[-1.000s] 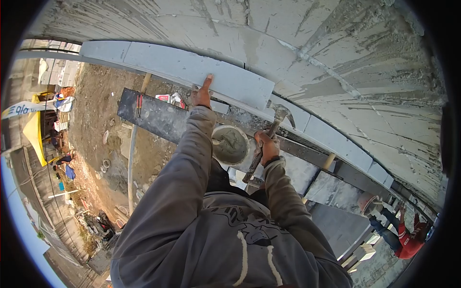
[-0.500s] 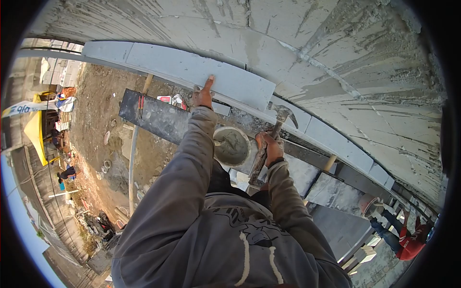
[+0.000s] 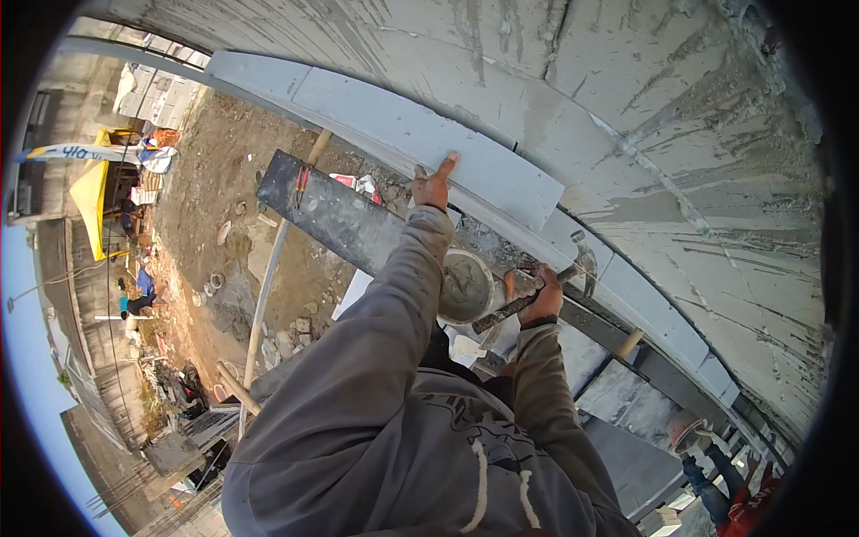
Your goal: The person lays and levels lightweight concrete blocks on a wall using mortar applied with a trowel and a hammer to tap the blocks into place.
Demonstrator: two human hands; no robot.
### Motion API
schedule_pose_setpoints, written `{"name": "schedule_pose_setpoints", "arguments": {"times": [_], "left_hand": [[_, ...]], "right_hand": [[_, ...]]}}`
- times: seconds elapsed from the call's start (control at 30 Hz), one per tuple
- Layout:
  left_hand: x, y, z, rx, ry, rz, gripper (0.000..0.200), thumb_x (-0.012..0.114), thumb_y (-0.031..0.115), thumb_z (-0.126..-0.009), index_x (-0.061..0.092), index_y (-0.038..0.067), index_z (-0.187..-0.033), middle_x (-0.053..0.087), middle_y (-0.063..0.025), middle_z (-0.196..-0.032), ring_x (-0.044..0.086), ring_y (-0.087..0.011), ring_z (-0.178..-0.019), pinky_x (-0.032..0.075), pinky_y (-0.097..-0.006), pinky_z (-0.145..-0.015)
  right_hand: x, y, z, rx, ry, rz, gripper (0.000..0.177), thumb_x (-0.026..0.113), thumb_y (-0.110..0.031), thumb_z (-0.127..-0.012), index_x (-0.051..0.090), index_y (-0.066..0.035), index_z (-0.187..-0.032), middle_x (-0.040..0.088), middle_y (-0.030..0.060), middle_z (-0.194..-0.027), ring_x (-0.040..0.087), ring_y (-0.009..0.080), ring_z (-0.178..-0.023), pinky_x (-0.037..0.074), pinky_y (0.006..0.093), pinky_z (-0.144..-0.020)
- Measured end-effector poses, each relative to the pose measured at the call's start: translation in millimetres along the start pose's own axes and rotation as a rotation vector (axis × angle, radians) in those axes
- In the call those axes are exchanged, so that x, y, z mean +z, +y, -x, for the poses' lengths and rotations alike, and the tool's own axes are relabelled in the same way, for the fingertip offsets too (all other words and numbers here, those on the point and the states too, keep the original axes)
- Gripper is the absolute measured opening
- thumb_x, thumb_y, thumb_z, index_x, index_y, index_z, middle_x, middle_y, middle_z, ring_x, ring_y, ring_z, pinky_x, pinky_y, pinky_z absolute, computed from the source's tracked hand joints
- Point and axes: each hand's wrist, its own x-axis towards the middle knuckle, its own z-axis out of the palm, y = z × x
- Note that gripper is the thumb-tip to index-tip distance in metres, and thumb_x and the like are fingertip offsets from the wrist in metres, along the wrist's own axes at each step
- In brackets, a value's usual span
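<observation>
My left hand [image 3: 433, 186] presses against the lower edge of a long grey stone slab [image 3: 420, 143] set on a mortared wall [image 3: 626, 98], index finger stretched up on the slab. My right hand [image 3: 540, 297] grips the handle of a claw hammer [image 3: 573, 265], whose head sits low beside the lower band of slabs. A bucket of wet mortar [image 3: 467, 286] stands between my arms on the scaffold.
A dark scaffold plank [image 3: 331, 215] runs under the slab, carried by wooden poles [image 3: 268, 295]. Far below lie bare ground, rubble and a yellow tent [image 3: 89, 210]. Another person in red [image 3: 738, 510] stands at the lower right beside a second bucket [image 3: 689, 431].
The view has shifted and turned. My right hand has swung the hammer down from upright, its head now lying low and pointing right. My left hand stays on the slab.
</observation>
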Motion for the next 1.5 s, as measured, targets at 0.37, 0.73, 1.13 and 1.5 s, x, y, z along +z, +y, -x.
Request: {"name": "schedule_pose_setpoints", "arguments": {"times": [0.37, 0.73, 1.13, 1.5], "left_hand": [[0.8, -3.4, 1.0, 0.068, 0.066, 0.155, 0.074, 0.082, 0.022, -0.063, 0.045, -0.019, -0.112, 0.059, -0.0129, -0.104, 0.053, -0.0174, -0.090, 0.037, -0.0257, -0.090], [-1.3, -3.0, 0.0, 0.086, -0.015, 0.027, 0.068, 0.077, 0.032, -0.065, 0.049, 0.001, -0.118, 0.058, -0.0070, -0.107, 0.058, -0.0190, -0.091, 0.047, -0.0345, -0.068], [1.6, -2.9, -1.2, 0.086, -0.009, 0.104, 0.058, 0.079, 0.021, -0.065, 0.054, -0.016, -0.102, 0.063, -0.0122, -0.099, 0.056, -0.0160, -0.089, 0.037, -0.0273, -0.091], [3.0, -1.9, 3.3, 0.105, 0.083, 0.099, 0.054, 0.080, 0.021, -0.065, 0.057, -0.012, -0.100, 0.063, -0.0126, -0.099, 0.057, -0.0182, -0.089, 0.036, -0.0304, -0.094]], "right_hand": [[4.8, -22.3, 16.2, -0.065, 0.118, 0.101, 0.015, 0.055, -0.021, -0.084, 0.050, -0.012, -0.073, 0.041, -0.0026, -0.057, 0.041, 0.0116, -0.044, 0.035, 0.0283, -0.039], [15.2, -15.7, 25.1, 0.025, 0.108, 0.272, 0.011, 0.061, -0.016, -0.078, 0.052, -0.013, -0.074, 0.047, -0.0015, -0.060, 0.044, 0.0137, -0.044, 0.035, 0.0299, -0.037], [24.4, -12.7, 30.2, 0.057, 0.102, 0.362, 0.018, 0.062, -0.025, -0.079, 0.051, -0.015, -0.068, 0.042, -0.0032, -0.056, 0.041, 0.0133, -0.042, 0.033, 0.0297, -0.039], [17.6, -16.6, 43.5, 0.017, 0.080, 0.461, 0.010, 0.062, -0.016, -0.075, 0.056, -0.008, -0.074, 0.046, 0.0006, -0.053, 0.043, 0.0148, -0.037, 0.036, 0.0306, -0.035]]}}
